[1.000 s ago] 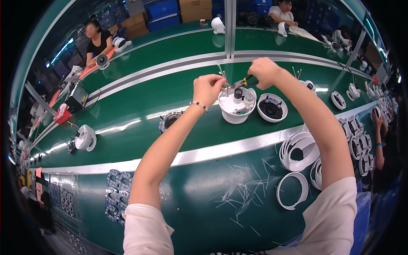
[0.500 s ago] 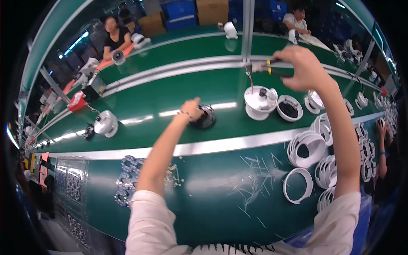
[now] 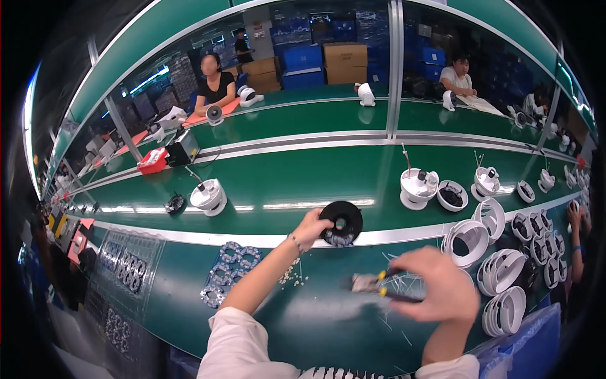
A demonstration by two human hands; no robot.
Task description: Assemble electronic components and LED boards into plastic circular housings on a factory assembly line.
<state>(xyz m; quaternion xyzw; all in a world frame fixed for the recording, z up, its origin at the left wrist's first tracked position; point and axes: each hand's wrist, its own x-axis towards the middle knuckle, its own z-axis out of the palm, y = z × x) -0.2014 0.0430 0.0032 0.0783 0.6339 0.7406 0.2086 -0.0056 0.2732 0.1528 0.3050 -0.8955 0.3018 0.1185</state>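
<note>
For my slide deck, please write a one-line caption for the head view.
At a green conveyor bench, the left hand holds a black disc part; the right hand grips a small tool.

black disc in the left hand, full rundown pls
The black disc is round and flat with a pale centre hole and a lighter patch at its lower rim; it looks like dark plastic. It is tilted up, face toward the camera, over the near silver rail of the green belt. The left hand grips its left edge.
</note>
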